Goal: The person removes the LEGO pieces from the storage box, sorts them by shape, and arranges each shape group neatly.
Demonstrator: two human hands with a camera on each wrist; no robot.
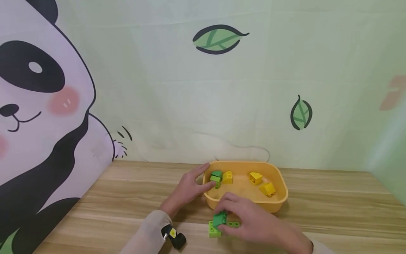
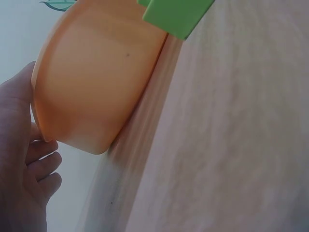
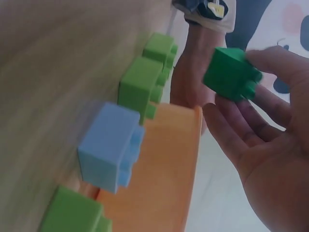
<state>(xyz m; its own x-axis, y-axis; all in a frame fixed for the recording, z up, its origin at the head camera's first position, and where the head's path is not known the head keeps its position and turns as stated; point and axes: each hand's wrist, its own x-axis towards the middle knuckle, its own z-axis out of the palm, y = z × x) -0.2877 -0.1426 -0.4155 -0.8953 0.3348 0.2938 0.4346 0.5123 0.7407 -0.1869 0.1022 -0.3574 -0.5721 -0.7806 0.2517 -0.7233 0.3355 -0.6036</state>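
My left hand (image 1: 190, 186) grips the left end of an orange plastic tub (image 1: 283, 192), with thumb and fingers at its rim. In the left wrist view the other fingers are curled below that rim. My right hand (image 1: 248, 217) pinches a dark green toy building brick (image 3: 227, 75) between thumb and fingertips, in front of the tub. In the head view this brick is over a light green brick (image 1: 214, 233); the right wrist view shows it apart from the bricks on the table. A blue brick (image 3: 108, 145) there stands in line with light green ones.
Inside the tub lie yellow bricks (image 1: 267, 189) on the right, plus another yellow brick (image 1: 227, 177) and green bricks (image 1: 215, 180) on the left. A black device (image 1: 174, 238) is strapped to the left wrist. Behind the wooden table (image 1: 142, 190) hangs a panda-printed cloth (image 1: 158, 88).
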